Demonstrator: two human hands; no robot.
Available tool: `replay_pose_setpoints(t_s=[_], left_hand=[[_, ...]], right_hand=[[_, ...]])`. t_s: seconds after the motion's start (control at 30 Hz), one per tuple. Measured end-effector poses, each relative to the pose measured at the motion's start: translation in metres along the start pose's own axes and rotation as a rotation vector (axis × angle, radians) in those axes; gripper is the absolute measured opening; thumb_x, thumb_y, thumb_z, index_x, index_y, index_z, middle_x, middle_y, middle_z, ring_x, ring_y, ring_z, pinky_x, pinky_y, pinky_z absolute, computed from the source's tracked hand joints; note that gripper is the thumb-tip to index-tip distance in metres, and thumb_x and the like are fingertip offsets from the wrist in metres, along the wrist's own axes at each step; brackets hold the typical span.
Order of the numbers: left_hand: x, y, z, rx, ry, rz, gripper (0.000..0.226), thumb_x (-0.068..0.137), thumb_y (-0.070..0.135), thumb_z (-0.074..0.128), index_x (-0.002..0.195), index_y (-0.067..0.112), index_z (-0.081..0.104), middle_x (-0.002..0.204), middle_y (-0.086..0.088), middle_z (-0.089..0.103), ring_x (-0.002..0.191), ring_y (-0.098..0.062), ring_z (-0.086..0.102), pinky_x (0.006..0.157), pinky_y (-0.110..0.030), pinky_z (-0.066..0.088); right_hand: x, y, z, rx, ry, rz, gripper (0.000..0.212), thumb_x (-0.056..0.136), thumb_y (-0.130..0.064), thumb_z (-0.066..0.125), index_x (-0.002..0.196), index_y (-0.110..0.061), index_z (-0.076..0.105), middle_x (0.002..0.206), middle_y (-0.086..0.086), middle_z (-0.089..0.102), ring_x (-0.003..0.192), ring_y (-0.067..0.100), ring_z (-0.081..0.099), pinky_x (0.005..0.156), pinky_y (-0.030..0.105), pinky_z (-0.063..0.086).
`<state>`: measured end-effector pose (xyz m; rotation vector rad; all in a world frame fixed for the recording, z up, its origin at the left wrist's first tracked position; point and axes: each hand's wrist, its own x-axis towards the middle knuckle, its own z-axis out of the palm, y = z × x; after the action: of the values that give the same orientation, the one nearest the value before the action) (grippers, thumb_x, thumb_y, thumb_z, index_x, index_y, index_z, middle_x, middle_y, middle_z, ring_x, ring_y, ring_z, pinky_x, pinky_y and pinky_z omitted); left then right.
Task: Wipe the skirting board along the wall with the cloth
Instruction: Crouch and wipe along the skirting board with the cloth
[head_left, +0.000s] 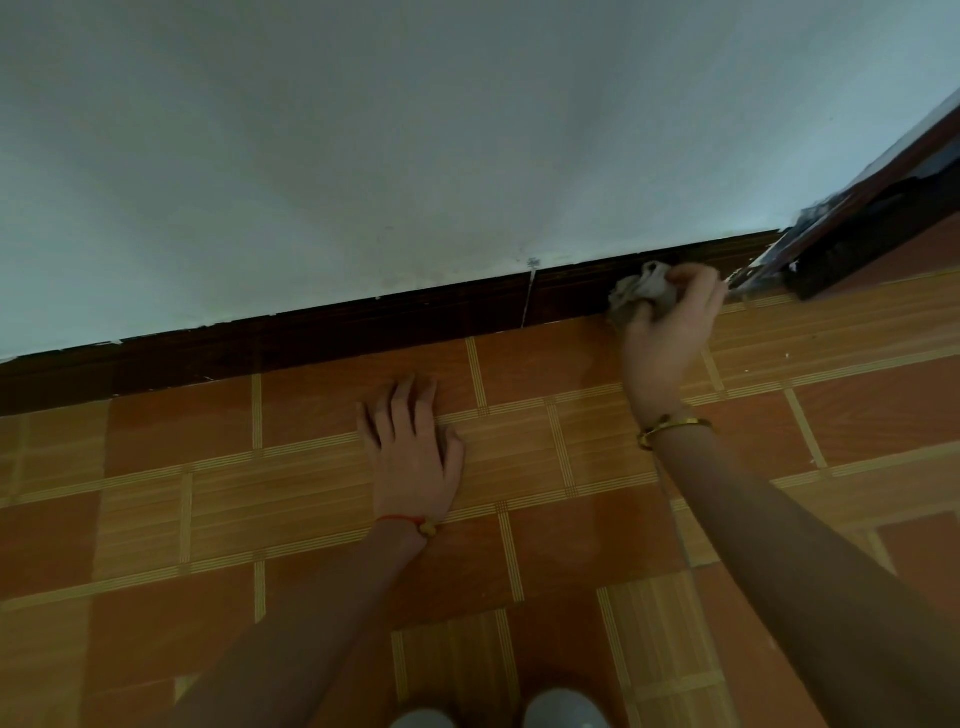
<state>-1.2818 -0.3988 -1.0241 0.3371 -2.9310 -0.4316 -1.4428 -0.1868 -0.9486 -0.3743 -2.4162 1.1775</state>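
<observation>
Bottom edge of frame, centre: two grey rounded shapes (498, 712), probably knees or shoe tips, can't tell which. Both forearms run up from the bottom corners over the floor (156, 447), which is orange-brown tile with lighter striped wood-look bands.

Left hand (413, 447), centre of frame: palm down flat on the floor, fingers (402, 410) straight and slightly spread, holding nothing. Red string bracelet (410, 522) with a small bead on that wrist.

Right hand (667, 332), right of centre and higher in frame: gold bangle (672, 427) on the wrist, arm stretched toward the wall. Its fingers are curled and clamped on a crumpled grey cloth (644, 291). The cloth bulges out at the upper left of the hand and is pressed against the skirting board (311, 338).

Skirting board: dark brown strip, runs diagonally from the left edge at mid height up to the upper right, where floor meets wall. The cloth sits on its right-hand end. A thin pale vertical joint line (529, 299) crosses the board left of the cloth, well apart from it. White paint flecks along the board's top edge.

Just right of the cloth hand: a dark door frame (857, 218) with paint smears, slanting to the upper right corner.

Above everything: plain pale wall (415, 130), fills the top half.
</observation>
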Motion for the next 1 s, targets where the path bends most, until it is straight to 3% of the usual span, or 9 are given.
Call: replay_pose_setpoints(t_s=[0.2, 0.3, 0.43, 0.5, 0.7, 0.8, 0.9, 1.0], left_hand=[[0.000, -0.001, 0.000, -0.015, -0.003, 0.005, 0.055, 0.093, 0.037, 0.042, 0.142, 0.012, 0.048, 0.147, -0.014, 0.045, 0.139, -0.035, 0.037, 0.119, -0.064, 0.017], [0.000, -0.002, 0.000, -0.029, -0.010, 0.008, 0.055, 0.094, 0.037, 0.042, 0.143, 0.011, 0.048, 0.146, -0.014, 0.046, 0.138, -0.036, 0.038, 0.119, -0.064, 0.018], [-0.003, -0.014, -0.002, -0.030, -0.055, 0.063, 0.057, 0.097, 0.038, 0.040, 0.148, 0.013, 0.045, 0.153, -0.012, 0.042, 0.144, -0.034, 0.034, 0.119, -0.065, 0.016], [-0.009, -0.025, -0.007, 0.006, -0.070, 0.093, 0.057, 0.098, 0.039, 0.039, 0.149, 0.015, 0.044, 0.154, -0.010, 0.042, 0.144, -0.034, 0.034, 0.119, -0.066, 0.016], [-0.024, -0.038, -0.015, 0.009, -0.068, 0.009, 0.054, 0.098, 0.039, 0.038, 0.145, 0.014, 0.048, 0.151, -0.012, 0.045, 0.142, -0.035, 0.035, 0.119, -0.065, 0.018], [-0.030, -0.046, -0.023, 0.013, -0.060, -0.044, 0.056, 0.100, 0.042, 0.035, 0.146, 0.013, 0.048, 0.150, -0.014, 0.045, 0.141, -0.035, 0.036, 0.119, -0.064, 0.020], [-0.039, -0.062, -0.031, 0.022, -0.063, -0.098, 0.058, 0.099, 0.043, 0.034, 0.149, 0.014, 0.044, 0.152, -0.013, 0.042, 0.142, -0.035, 0.035, 0.119, -0.064, 0.020], [-0.047, -0.079, -0.034, 0.037, -0.061, -0.144, 0.059, 0.099, 0.042, 0.033, 0.150, 0.014, 0.041, 0.154, -0.012, 0.041, 0.144, -0.034, 0.032, 0.119, -0.065, 0.019]], right_hand=[[-0.050, -0.044, 0.018, 0.117, -0.232, -0.271, 0.031, 0.080, 0.003, 0.067, 0.108, -0.005, 0.056, 0.118, 0.007, 0.047, 0.101, 0.001, 0.045, 0.087, 0.002, 0.040], [-0.053, -0.049, 0.021, 0.155, -0.180, -0.269, 0.026, 0.082, 0.001, 0.066, 0.105, -0.005, 0.057, 0.116, 0.009, 0.049, 0.100, 0.005, 0.048, 0.085, 0.004, 0.043], [-0.032, -0.034, 0.009, 0.146, 0.068, -0.028, 0.028, 0.083, 0.003, 0.064, 0.109, -0.002, 0.056, 0.119, 0.013, 0.052, 0.104, 0.011, 0.051, 0.085, 0.001, 0.042], [-0.024, -0.031, 0.005, 0.145, 0.098, -0.006, 0.029, 0.082, 0.005, 0.063, 0.109, -0.001, 0.055, 0.117, 0.015, 0.052, 0.105, 0.016, 0.054, 0.082, -0.001, 0.041], [-0.068, -0.054, 0.031, 0.156, -0.122, -0.158, 0.029, 0.083, 0.002, 0.065, 0.109, -0.005, 0.055, 0.121, 0.010, 0.050, 0.108, 0.010, 0.051, 0.090, 0.015, 0.049], [-0.105, -0.074, 0.059, 0.137, -0.302, -0.394, 0.029, 0.083, 0.004, 0.064, 0.109, -0.006, 0.057, 0.117, 0.009, 0.049, 0.106, 0.018, 0.051, 0.089, 0.024, 0.050], [-0.121, -0.086, 0.074, 0.123, -0.330, -0.478, 0.029, 0.080, 0.009, 0.062, 0.106, -0.004, 0.058, 0.112, 0.012, 0.051, 0.100, 0.024, 0.050, 0.081, 0.031, 0.048], [-0.116, -0.078, 0.070, 0.122, -0.282, -0.450, 0.030, 0.080, 0.009, 0.062, 0.107, -0.004, 0.058, 0.114, 0.013, 0.051, 0.105, 0.024, 0.051, 0.087, 0.031, 0.049]])
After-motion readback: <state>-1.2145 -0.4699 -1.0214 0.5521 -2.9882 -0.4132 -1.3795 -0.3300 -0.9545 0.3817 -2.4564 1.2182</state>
